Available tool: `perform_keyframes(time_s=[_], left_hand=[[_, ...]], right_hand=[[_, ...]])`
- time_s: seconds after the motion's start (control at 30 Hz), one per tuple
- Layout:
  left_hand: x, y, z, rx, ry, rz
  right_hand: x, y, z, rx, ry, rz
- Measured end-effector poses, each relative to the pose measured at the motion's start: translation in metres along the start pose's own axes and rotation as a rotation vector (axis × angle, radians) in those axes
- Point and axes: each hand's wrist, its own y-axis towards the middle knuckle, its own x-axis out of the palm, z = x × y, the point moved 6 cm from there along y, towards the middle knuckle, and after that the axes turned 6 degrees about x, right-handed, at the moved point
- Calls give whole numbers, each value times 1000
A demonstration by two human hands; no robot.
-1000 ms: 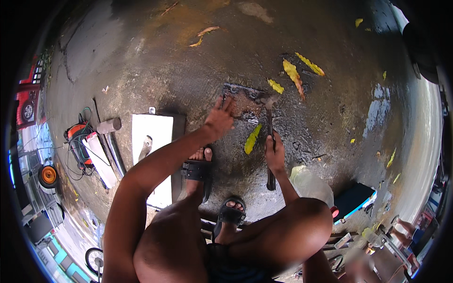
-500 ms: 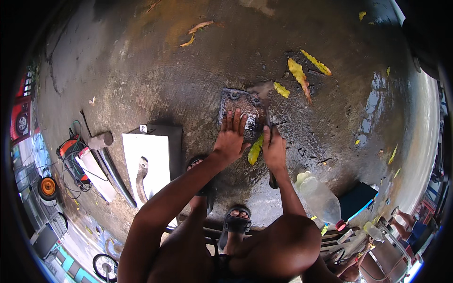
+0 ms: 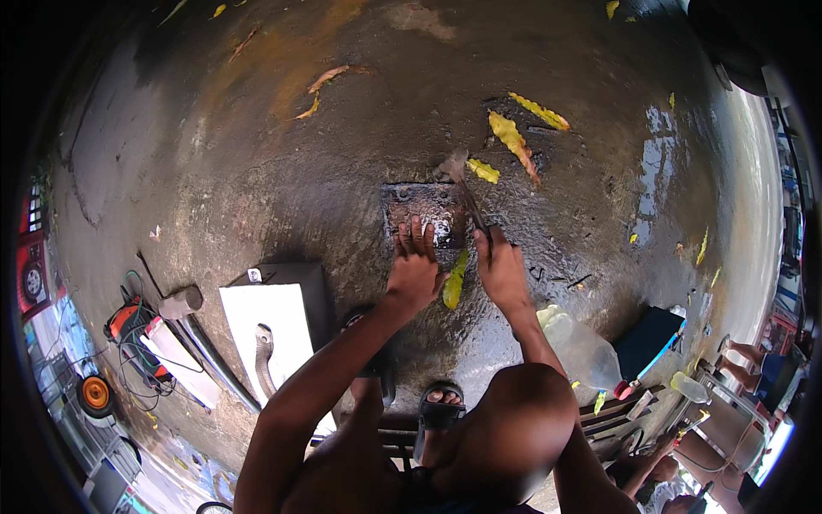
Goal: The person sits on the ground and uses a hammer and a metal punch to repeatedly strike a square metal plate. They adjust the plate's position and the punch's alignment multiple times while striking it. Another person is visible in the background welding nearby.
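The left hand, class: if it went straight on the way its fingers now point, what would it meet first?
The dark plate, which the left hand appears to be touching. Past its far edge, the way looks free over wet ground, though depth is hard to judge.

Across the wet, stained concrete floor (image 3: 257,171), several yellow leaves (image 3: 511,135) lie scattered. To the left, a white-topped box (image 3: 295,313) bears a curved handle (image 3: 264,353); beyond it are a mallet (image 3: 181,303) and an orange tool (image 3: 128,324) tangled with dark cords. Farther out stand a wheel with an orange hub (image 3: 95,393) and a red vehicle (image 3: 34,265). At right, a clear plastic bottle (image 3: 582,347) with a red cap lies near a dark, blue-edged panel (image 3: 648,343).
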Motion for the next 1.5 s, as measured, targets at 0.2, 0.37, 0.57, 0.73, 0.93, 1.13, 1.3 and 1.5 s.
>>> perform_keyframes(time_s=[0.2,0.37,0.57,0.73,0.93,1.13,1.3,1.5], left_hand=[[0,-5,-3,21,20,49],[-9,4,8,36,50,-21],[-13,8,8,101,229,-87],[-22,4,9,102,220,-24],[-16,12,8,53,113,-122],[-17,8,10,102,224,-117],[-20,12,10,144,218,-126],[-22,13,8,114,176,-100]], right_hand=[[-34,-23,-38,-43,159,59],[3,-9,-5,-20,-67,57],[-12,-6,-20,-12,85,-39],[-46,-23,-37,-55,243,126],[-14,6,14,-53,-93,88],[-54,-9,-28,-32,202,115],[-4,-6,10,-122,178,159],[-9,-4,13,311,705,-235]])
